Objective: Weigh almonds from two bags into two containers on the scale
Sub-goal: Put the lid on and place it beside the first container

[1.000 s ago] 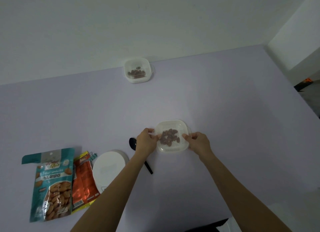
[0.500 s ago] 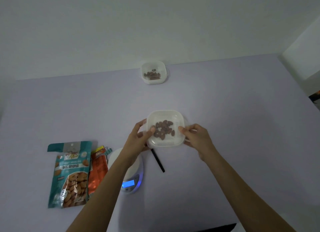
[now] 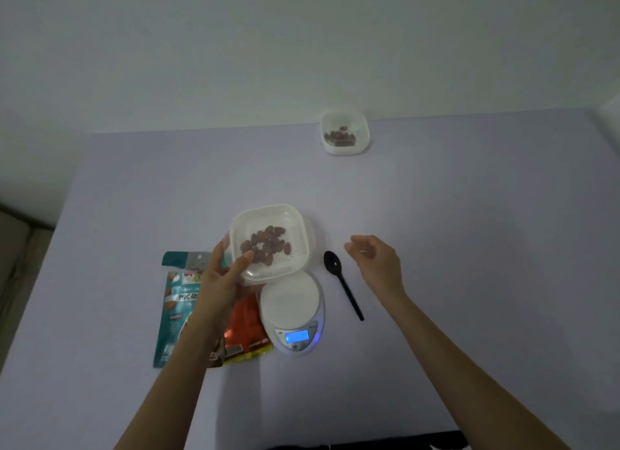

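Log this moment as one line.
left hand: holds almond container near scale | right hand: open, empty | spoon: lying right of scale

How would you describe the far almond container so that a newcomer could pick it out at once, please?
On the lilac table, look to the far edge by the white wall: a small white square container of almonds stands there alone. Unlike the similar container that the left hand holds by the scale, nothing touches it.
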